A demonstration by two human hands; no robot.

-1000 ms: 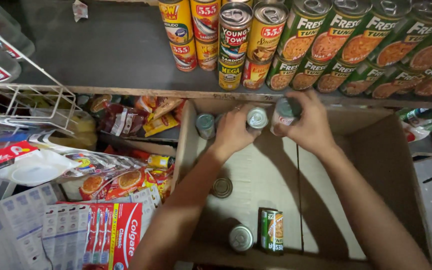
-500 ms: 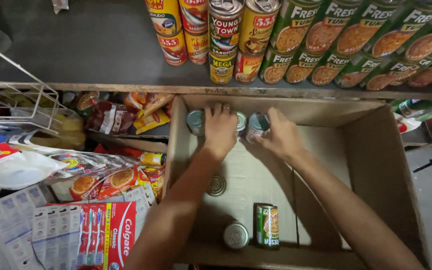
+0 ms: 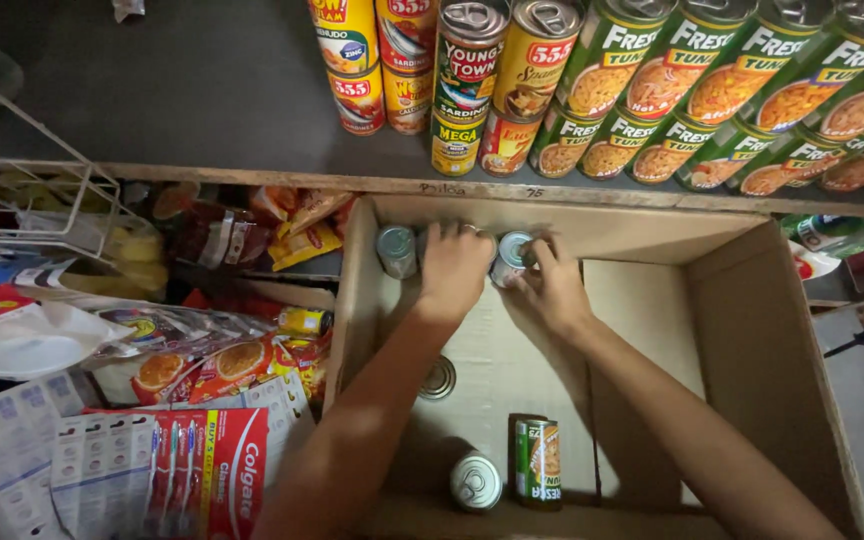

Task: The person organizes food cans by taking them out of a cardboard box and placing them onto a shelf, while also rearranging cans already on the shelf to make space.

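Seen from the head camera looking straight down, two bare arms reach into a large open cardboard box (image 3: 752, 330) that sits below a dark shelf (image 3: 152, 110). Both hands work at the box's far wall. The left hand (image 3: 455, 268) lies palm down over a can that it almost hides, fingers curled about it. The right hand (image 3: 552, 285) pinches a silver-topped can (image 3: 510, 256) by its rim, touching it. A third upright can (image 3: 396, 250) stands just beside the left hand, in the far left corner.

The step in hand looks like gathering cans from the box's back row (a judgement only); lifting them would call for a firm closing of each hand and a straight rise past the shelf edge, which juts close above.

Room is generous in the middle and right of the box floor. Nearer the camera lie a green-labelled can (image 3: 538, 462) on its side, an upright can (image 3: 476, 481), and a flat lid-like disc (image 3: 438, 378).

Rows of stacked cans (image 3: 652, 90) crowd the shelf. Left of the box, snack packets (image 3: 192, 365) and a red toothpaste pack (image 3: 222, 470) lie piled.
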